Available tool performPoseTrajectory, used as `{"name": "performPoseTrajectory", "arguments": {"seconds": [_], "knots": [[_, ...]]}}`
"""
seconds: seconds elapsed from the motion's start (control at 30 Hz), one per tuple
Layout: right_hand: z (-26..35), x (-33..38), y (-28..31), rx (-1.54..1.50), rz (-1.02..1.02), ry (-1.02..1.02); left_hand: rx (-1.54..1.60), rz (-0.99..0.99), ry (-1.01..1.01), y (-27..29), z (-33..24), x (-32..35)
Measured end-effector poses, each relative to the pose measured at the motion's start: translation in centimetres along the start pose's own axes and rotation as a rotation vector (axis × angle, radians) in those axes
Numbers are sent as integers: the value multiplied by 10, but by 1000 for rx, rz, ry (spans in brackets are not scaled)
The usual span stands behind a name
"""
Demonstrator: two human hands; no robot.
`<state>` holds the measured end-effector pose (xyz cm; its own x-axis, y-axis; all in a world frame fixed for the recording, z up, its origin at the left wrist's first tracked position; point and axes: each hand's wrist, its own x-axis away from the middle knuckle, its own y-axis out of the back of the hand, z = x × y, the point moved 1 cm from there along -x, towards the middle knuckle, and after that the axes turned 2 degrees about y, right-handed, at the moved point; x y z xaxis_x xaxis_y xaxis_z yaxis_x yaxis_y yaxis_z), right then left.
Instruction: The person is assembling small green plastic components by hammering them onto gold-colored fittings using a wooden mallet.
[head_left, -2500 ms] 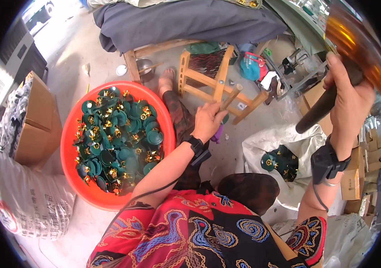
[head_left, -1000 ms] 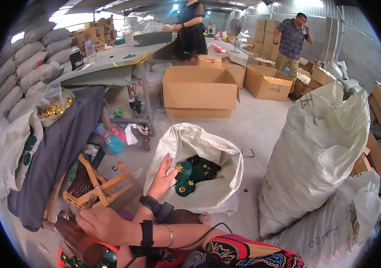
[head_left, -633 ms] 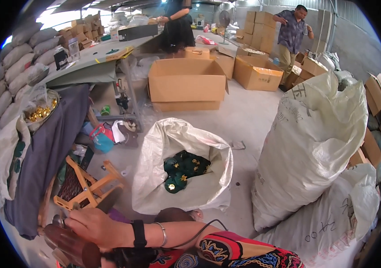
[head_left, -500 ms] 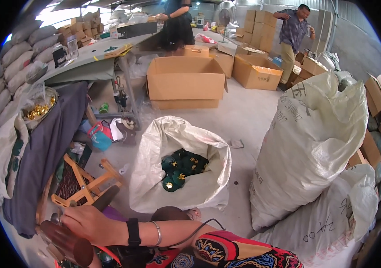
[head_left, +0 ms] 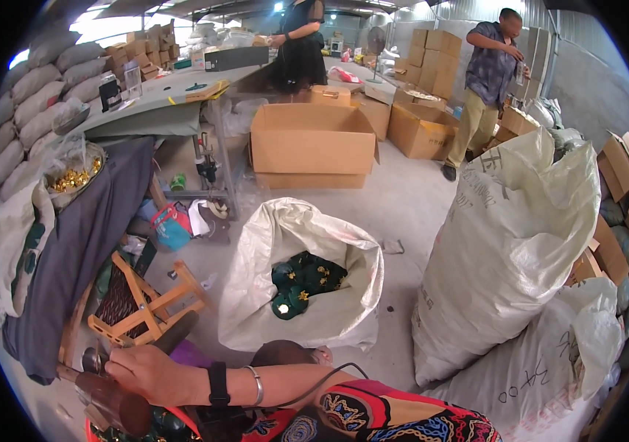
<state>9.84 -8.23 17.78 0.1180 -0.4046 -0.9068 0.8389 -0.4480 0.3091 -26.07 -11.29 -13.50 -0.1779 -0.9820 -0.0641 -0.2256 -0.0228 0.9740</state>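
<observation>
My right hand point(head_left: 141, 372) reaches across to the lower left, its fingers closed; what they hold is hidden. A black band and a silver bracelet circle the wrist. Beside the fingers is a rounded metal piece point(head_left: 92, 359), and just below them a brown, wood-like cylinder point(head_left: 129, 414). Under it a red-rimmed container point(head_left: 188, 420) with dark green shiny pieces is partly visible. My left hand does not show. In front of my arm, a white woven sack point(head_left: 252, 302) stands with its mouth wide, several dark green rounded pieces with gold ornaments point(head_left: 290, 300) inside.
Tall white sacks point(head_left: 502, 265) stand at the right. A wooden folding frame point(head_left: 149, 302) lies left of the open sack. Beyond it are a large cardboard box point(head_left: 311, 147) and a worktable point(head_left: 156, 103). Gold pieces point(head_left: 71, 179) fill a bag-lined container. Two people point(head_left: 487, 81) stand farther back.
The view has tilted slightly, so the scene sits a little lower. The person at the back right has shifted left and brought their hands together. My right hand keeps almost the same place.
</observation>
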Motion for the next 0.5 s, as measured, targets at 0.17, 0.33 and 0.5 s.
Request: {"name": "performPoseTrajectory", "arguments": {"seconds": [0.17,0.33,0.5], "knots": [[-2,6,-13,-5,40,-20,-208,-132,-178,-51,60,19],[-24,-3,18,145,48,-22,7,-108,-78,-49,77,7],[-65,3,48,251,-171,-65,554,-8,358,59,-10,-52]]}}
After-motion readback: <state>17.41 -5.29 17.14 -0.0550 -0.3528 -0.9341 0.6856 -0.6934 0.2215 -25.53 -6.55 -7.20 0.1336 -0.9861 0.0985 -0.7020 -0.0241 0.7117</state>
